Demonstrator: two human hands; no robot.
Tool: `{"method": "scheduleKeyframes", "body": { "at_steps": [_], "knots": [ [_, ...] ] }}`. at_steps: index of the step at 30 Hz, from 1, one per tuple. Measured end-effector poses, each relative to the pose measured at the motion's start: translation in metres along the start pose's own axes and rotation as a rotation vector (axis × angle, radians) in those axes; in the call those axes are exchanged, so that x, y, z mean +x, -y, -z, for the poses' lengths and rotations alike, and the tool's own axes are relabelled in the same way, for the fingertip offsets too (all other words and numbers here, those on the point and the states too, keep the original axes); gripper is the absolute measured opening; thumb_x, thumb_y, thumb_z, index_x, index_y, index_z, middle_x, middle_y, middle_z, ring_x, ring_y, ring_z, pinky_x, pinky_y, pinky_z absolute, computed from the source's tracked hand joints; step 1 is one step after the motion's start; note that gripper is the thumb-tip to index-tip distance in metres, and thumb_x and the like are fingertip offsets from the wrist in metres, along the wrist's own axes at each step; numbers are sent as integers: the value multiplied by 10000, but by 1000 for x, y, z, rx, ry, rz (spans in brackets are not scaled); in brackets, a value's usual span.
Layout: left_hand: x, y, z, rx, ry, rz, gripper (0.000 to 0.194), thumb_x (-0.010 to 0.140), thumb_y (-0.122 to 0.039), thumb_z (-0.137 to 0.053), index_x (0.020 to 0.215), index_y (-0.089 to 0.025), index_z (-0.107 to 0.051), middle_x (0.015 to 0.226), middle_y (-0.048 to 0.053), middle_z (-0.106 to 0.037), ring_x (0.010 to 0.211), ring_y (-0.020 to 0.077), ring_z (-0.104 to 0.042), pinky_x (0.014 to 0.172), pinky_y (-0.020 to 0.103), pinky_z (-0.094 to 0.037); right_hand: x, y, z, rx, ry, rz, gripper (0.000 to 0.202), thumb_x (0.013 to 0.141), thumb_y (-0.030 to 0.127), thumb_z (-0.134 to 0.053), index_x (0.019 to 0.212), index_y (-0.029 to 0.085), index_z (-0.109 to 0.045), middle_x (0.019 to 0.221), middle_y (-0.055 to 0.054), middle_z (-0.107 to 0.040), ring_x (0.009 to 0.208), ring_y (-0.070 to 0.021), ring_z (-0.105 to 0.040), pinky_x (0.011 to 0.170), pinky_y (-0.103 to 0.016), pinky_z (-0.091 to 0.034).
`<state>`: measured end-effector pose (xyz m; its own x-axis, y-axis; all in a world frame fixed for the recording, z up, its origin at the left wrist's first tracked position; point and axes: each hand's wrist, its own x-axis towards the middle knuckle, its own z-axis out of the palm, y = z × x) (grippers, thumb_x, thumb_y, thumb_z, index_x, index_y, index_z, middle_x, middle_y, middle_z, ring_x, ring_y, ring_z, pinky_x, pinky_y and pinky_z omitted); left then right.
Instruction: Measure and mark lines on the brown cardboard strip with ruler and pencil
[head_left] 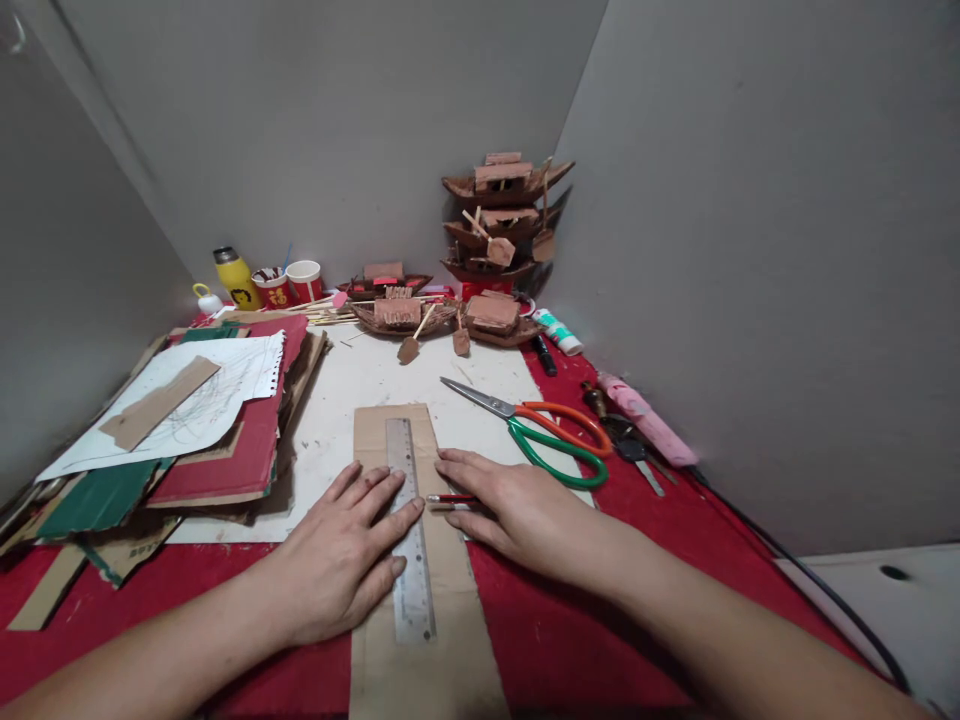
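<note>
A long strip of tan cardboard (427, 670) lies lengthwise on the table in front of me, with a metal ruler (414, 600) flat on top of it. My left hand (352, 545) rests with spread fingers on the ruler and the cardboard's left part. Over the right edge of the cardboard is my right hand (506, 500), its fingers holding a dark red pencil (450, 499) that lies sideways, its silver-ringed end towards the ruler. Scissors (517, 412) with one orange and one green handle lie open beyond my right hand.
Stacked cardboard and paper (255, 440) fill the left side. Brown model boats (397, 315) stand at the back, several stacked (502, 215) by the wall. Cups (304, 280) and a yellow bottle (236, 278) are back left. A pink glue gun (649, 420) with a black cable lies right.
</note>
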<state>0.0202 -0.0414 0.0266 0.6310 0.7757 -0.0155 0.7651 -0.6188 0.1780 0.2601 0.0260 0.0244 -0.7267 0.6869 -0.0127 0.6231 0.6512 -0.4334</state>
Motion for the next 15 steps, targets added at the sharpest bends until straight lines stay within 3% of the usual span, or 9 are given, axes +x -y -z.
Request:
{"method": "scheduleKeyframes", "body": {
  "at_steps": [4, 8, 10, 15],
  "knots": [
    [-1, -2, -3, -30, 3, -6, 649, 874, -447, -578, 1458, -250, -375, 1520, 160, -366, 1383, 358, -346, 1116, 606, -257, 0, 1, 2, 21, -6, 10, 431, 899, 302, -546, 1313, 183, -551, 1432, -126, -506, 1248, -296, -548, 1022, -438, -466],
    [2, -5, -9, -29, 8, 63, 792, 805, -583, -612, 1457, -199, -379, 1545, 225, -272, 1412, 403, -257, 1103, 626, -262, 0, 1, 2, 25, -13, 10, 434, 899, 304, -544, 1318, 190, -546, 1432, -121, -507, 1241, -297, -554, 1023, -435, -463],
    [4, -5, -10, -27, -3, 119, 812, 780, -549, -649, 1457, -193, -377, 1552, 235, -244, 1412, 414, -247, 1093, 625, -279, 0, 1, 2, 25, -19, 18, 439, 902, 311, -539, 1325, 193, -541, 1427, -115, -514, 1236, -293, -559, 1025, -429, -461],
    [9, -3, -3, -40, -22, 220, 770, 774, -270, -646, 1477, -233, -334, 1564, 206, -235, 1414, 381, -264, 1080, 569, -346, -1, 1, 3, 21, -21, 27, 447, 894, 302, -546, 1323, 179, -544, 1419, -123, -522, 1205, -298, -582, 1015, -433, -470]
  ]
}}
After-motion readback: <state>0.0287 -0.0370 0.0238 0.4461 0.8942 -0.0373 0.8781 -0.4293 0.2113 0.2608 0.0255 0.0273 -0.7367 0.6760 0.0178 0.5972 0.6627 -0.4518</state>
